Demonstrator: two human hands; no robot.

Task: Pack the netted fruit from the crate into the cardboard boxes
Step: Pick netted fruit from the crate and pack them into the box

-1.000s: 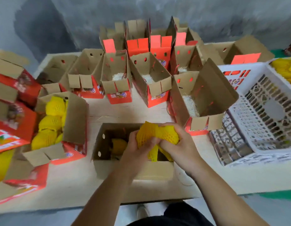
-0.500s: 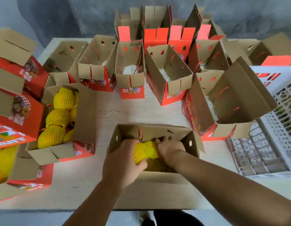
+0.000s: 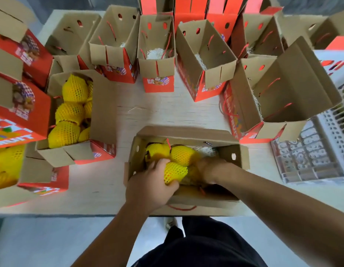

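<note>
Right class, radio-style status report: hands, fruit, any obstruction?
Both hands in front box. Left hand shut on netted fruit; right hand buried beside it, grip unclear. Two fruits already seated. Nothing obstructing.

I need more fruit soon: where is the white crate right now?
In the head view the white crate sits at the table's right edge, beside the big open box, right of the box being filled.

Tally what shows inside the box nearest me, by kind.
Netted fruit: 3 clearly showing, maybe more underneath
Hands: 2, left hand and right hand
White shredded padding: 1 tuft
Total: 6
</note>
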